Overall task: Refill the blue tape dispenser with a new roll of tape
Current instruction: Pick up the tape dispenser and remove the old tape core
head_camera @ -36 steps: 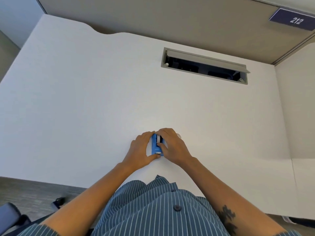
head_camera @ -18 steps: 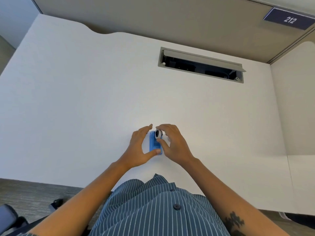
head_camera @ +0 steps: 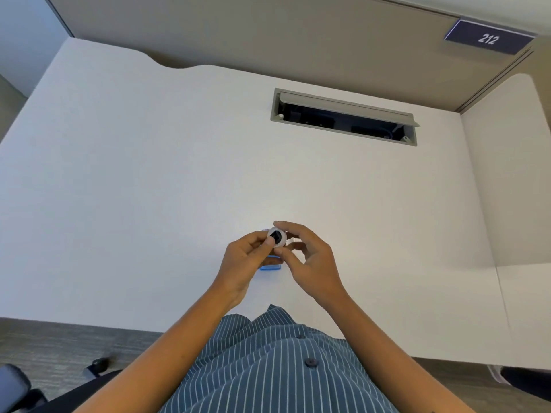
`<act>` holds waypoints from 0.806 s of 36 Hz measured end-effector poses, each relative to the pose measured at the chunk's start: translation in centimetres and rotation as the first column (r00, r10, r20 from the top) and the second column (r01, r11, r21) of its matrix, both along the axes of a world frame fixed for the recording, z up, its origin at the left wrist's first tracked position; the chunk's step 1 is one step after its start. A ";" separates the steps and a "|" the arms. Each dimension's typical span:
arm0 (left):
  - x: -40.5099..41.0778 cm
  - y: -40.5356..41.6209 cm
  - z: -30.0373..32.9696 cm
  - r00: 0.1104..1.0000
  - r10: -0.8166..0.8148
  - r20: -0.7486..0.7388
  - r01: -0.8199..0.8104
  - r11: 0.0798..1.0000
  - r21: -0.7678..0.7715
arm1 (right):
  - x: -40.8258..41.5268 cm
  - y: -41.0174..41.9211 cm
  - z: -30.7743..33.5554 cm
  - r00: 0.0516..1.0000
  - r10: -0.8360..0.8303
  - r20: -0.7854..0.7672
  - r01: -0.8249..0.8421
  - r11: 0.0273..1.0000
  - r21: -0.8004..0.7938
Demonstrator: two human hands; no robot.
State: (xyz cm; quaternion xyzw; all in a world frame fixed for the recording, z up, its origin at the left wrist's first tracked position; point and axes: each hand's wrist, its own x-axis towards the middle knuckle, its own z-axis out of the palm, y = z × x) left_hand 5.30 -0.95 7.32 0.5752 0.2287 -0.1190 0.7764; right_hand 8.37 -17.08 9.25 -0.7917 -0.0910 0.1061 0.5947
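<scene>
The big white surface (head_camera: 149, 174) has a long slot (head_camera: 343, 120) near its far edge. Both arms reach in from the near edge. The left hand (head_camera: 241, 263) and right hand (head_camera: 310, 257) meet just above the blue tape dispenser (head_camera: 269, 266), which lies near the near edge. Their fingers (head_camera: 269, 241) pinch the small tape roll (head_camera: 277, 236).

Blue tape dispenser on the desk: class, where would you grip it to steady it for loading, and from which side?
Grip the blue tape dispenser across its long side walls, coming from above at its near end. It lies on the white desk, and only that end shows below the hands holding the tape roll.
</scene>
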 end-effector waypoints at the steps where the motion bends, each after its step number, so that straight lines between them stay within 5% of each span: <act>1: 0.0 0.0 0.1 1.000 0.007 -0.004 -0.007 1.000 -0.007 | -0.2 0.0 0.3 1.000 -0.012 -0.022 0.013 0.999 0.029; 13: -0.3 -0.1 2.0 0.996 0.066 0.059 -0.059 0.992 -0.115 | -1.0 -0.6 1.7 0.959 -0.175 -0.221 0.216 0.961 0.175; 29: -0.7 -0.2 1.7 0.995 0.074 0.063 -0.064 0.987 -0.148 | -1.2 -1.2 1.4 0.911 -0.123 -0.393 0.253 0.920 0.298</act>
